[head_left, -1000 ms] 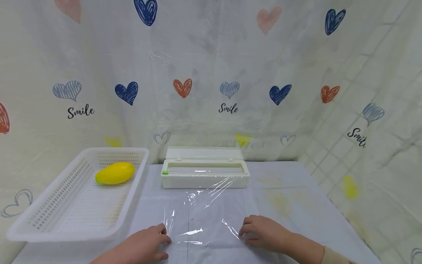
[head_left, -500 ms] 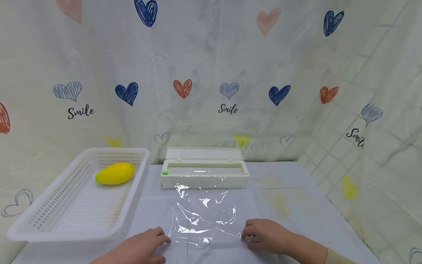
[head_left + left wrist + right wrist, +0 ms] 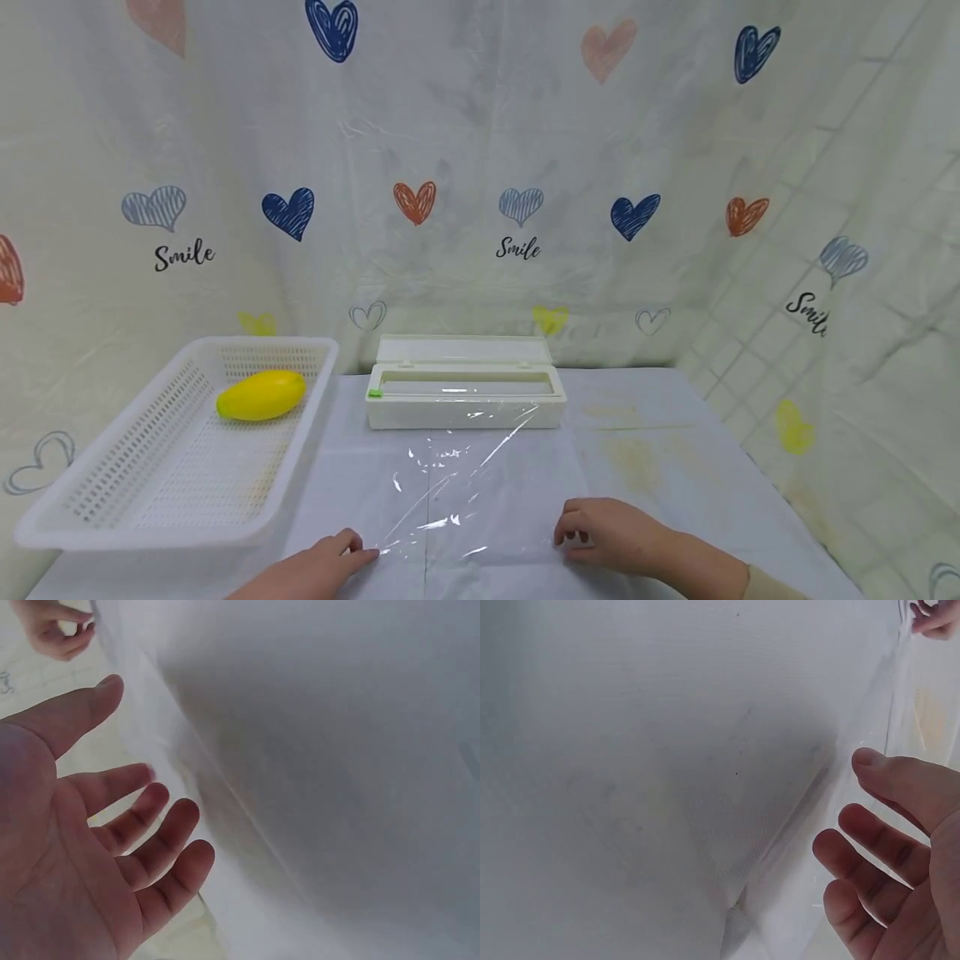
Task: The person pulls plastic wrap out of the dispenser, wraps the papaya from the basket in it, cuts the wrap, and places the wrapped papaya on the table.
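Note:
A transparent sheet of cling film (image 3: pixel 450 500) stretches toward me from a white wrap dispenser (image 3: pixel 467 412), whose lid stands raised. At the sheet's near left corner, my left hand (image 3: pixel 311 571) reaches in with its fingertips by the film. In the left wrist view the left hand (image 3: pixel 97 832) has its thumb apart from its loosely bent fingers. My right hand (image 3: pixel 611 533) is beside the near right corner. The right wrist view has the right hand (image 3: pixel 900 855) with thumb and bent fingers apart. The film's exact contact with the fingertips is too clear to make out.
To the left stands a white perforated basket (image 3: pixel 172 521) with a yellow papaya-shaped fruit (image 3: pixel 261 395) inside. White cloth (image 3: pixel 637 417) with faint yellowish stains covers the table. Behind it hangs a curtain (image 3: pixel 465 125) printed with hearts. A green slider (image 3: pixel 375 393) sits on the dispenser's left end.
The film wrinkled up half a second ago and now lies flatter, with diagonal tension lines. My left hand has moved slightly nearer and left; the right has shifted slightly right.

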Demonstrator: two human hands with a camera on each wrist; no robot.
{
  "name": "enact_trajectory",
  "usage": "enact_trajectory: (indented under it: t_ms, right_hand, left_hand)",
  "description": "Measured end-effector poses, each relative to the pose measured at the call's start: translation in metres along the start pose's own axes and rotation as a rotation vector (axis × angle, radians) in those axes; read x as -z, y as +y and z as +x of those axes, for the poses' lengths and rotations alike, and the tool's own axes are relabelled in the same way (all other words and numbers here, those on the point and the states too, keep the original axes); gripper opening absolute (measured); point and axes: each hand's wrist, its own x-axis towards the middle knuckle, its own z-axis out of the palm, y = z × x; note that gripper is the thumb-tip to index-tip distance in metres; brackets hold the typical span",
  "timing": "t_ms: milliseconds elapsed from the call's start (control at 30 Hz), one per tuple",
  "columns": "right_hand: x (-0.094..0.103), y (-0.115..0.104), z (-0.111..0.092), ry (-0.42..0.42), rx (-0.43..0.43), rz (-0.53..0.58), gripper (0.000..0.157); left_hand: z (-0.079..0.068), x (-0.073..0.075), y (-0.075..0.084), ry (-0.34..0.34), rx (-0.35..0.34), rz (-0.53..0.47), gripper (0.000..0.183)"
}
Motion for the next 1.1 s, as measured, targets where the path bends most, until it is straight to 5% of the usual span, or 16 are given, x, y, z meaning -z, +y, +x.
enact_trajectory:
  t_ms: [333, 533, 733, 867, 1100]
  right_hand:
    - [-0.003, 0.000, -0.002, -0.053, -0.019, 0.024, 0.009]
    - [-0.001, -0.002, -0.006, -0.032, -0.023, 0.037, 0.007]
    - [0.011, -0.005, -0.011, 0.075, 0.040, 0.051, 0.014]
    - [0.018, -0.003, -0.009, 0.126, 0.069, 0.089, 0.022]
    - [0.040, 0.016, 0.002, 0.170, 0.033, 0.281, 0.035]
  left_hand:
    - [-0.013, -0.002, -0.011, 0.048, -0.032, -0.042, 0.083]
    - [-0.023, 0.004, -0.015, 0.097, -0.060, -0.075, 0.075]
    - [-0.033, 0.034, -0.001, 0.121, 0.008, -0.147, 0.066]
    - [-0.048, 0.056, 0.002, 0.206, 0.013, -0.076, 0.065]
    - [-0.054, 0.121, 0.003, 0.247, 0.128, -0.171, 0.055]
